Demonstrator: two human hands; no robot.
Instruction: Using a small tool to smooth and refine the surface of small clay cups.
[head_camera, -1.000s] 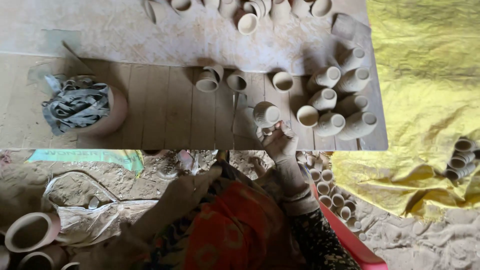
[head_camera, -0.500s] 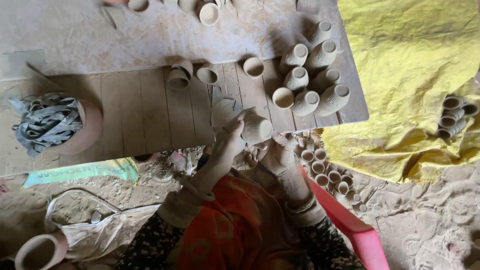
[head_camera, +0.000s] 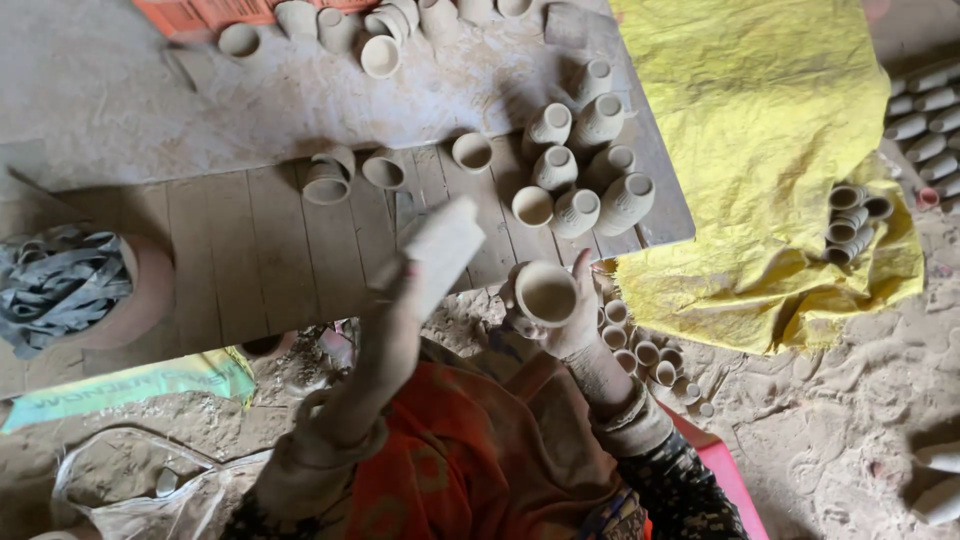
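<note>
Right hand (head_camera: 560, 315) fingers are wrapped round a small unfired clay cup (head_camera: 546, 292), mouth facing up, just off the near edge of the wooden board (head_camera: 250, 260). Left hand (head_camera: 405, 290) pinches a flat pale slab (head_camera: 440, 250), raised over the board's near edge. I'd say keep the grip light, raw clay dents easily. More clay cups (head_camera: 580, 170) cluster at the board's right end.

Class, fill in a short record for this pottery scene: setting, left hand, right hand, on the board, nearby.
Setting: wooden board over sandy ground
Left hand: holds a flat pale pad, raised
Right hand: grips a clay cup, mouth up
On the board: cluster of unfired cups
Nearby: yellow sheet; bowl of grey strips
</note>
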